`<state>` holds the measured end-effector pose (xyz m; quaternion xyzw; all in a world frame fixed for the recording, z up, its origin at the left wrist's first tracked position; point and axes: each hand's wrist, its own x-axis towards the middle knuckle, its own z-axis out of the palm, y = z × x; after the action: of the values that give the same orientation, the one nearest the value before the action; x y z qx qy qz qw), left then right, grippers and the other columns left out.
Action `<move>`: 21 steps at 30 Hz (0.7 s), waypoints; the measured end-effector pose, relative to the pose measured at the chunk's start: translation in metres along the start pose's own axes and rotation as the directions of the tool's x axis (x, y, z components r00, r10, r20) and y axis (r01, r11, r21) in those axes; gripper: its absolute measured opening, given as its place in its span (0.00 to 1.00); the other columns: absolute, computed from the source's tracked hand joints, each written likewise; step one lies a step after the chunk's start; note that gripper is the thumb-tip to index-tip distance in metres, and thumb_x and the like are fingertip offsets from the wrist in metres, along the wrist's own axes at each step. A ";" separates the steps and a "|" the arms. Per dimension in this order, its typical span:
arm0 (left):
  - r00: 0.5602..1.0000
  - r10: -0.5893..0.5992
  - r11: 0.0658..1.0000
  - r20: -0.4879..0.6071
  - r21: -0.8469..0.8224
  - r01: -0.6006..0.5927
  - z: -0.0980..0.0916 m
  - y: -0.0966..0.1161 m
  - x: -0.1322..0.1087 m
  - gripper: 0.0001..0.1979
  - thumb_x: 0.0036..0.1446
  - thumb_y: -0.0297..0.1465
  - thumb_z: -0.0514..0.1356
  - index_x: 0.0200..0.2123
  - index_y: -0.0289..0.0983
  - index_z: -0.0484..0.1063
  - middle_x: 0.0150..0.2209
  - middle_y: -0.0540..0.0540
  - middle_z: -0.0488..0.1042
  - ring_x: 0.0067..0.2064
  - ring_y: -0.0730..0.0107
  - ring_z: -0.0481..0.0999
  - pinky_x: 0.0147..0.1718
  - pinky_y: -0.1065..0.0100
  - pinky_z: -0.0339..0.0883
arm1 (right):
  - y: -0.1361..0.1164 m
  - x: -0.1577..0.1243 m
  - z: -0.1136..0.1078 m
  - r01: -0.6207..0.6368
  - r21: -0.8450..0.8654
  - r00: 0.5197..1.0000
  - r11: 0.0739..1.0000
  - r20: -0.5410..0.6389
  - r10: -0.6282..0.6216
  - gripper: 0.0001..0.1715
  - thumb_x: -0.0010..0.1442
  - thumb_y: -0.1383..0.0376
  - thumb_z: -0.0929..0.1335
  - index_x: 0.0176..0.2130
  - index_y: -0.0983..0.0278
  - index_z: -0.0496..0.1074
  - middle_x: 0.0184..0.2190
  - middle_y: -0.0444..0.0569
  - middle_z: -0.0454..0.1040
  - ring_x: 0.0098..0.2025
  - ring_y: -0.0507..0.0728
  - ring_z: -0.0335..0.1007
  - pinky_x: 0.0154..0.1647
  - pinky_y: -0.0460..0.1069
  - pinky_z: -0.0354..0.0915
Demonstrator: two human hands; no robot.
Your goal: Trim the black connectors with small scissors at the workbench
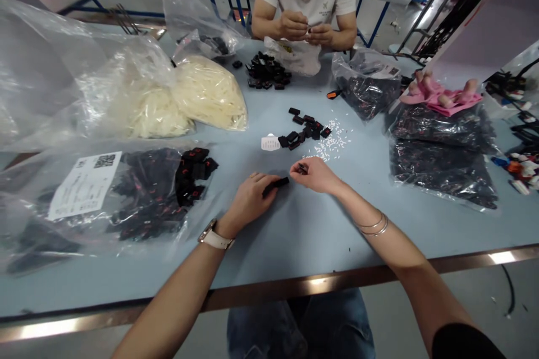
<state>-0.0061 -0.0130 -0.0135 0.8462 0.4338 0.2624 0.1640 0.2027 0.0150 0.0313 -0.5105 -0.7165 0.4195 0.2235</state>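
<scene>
Black plastic block [281, 182] | likely light, stiff; best held by long sides | left hand [252, 197] clamped on it | right hand [315, 175] pinching dark piece [302, 168]

Bare tabletop [290, 241] lies between forearms [182, 291], toward metal edge [295, 288]. Left of left hand [250, 197], bulky parts bag [145, 196] walls off side; cream-filled bags [213, 92] rise beyond. Past right hand [314, 175], white bits [332, 143] and black pieces [310, 128] lie low, passable from above. Farther right, stacked dark bags [440, 165] block way; bare lane separates them from right forearm [391, 241].
</scene>
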 end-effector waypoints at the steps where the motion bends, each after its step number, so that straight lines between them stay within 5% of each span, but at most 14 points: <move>1: 1.000 -0.004 1.000 -0.002 0.001 0.004 0.000 0.000 0.000 0.12 0.59 0.27 0.55 0.45 0.37 0.73 0.37 0.43 0.77 0.40 0.62 0.74 0.42 0.60 0.70 | 0.001 0.000 0.004 0.000 0.074 1.000 0.997 0.022 -0.001 0.09 0.52 0.63 0.65 0.28 0.66 0.73 0.22 0.41 0.66 0.25 0.48 0.58 0.29 0.45 0.56; 8: 0.999 -0.046 0.999 -0.001 -0.022 0.046 -0.005 0.004 0.002 0.14 0.55 0.26 0.55 0.43 0.39 0.75 0.37 0.45 0.76 0.40 0.63 0.74 0.41 0.62 0.70 | 0.005 0.005 0.022 -0.049 0.296 0.999 0.954 0.035 0.040 0.09 0.51 0.62 0.66 0.29 0.65 0.73 0.24 0.42 0.68 0.29 0.50 0.60 0.34 0.46 0.57; 21: 0.999 -0.031 0.998 -0.039 -0.052 0.029 0.000 0.001 0.002 0.11 0.54 0.26 0.56 0.40 0.39 0.74 0.35 0.46 0.76 0.38 0.64 0.74 0.40 0.62 0.70 | 0.014 0.008 0.034 -0.132 0.390 0.991 0.911 0.086 0.107 0.08 0.50 0.62 0.68 0.29 0.65 0.72 0.23 0.40 0.65 0.28 0.50 0.57 0.33 0.46 0.55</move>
<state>-0.0043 -0.0123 -0.0125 0.8297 0.4429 0.2875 0.1810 0.1820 0.0113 0.0006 -0.4843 -0.5915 0.5840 0.2731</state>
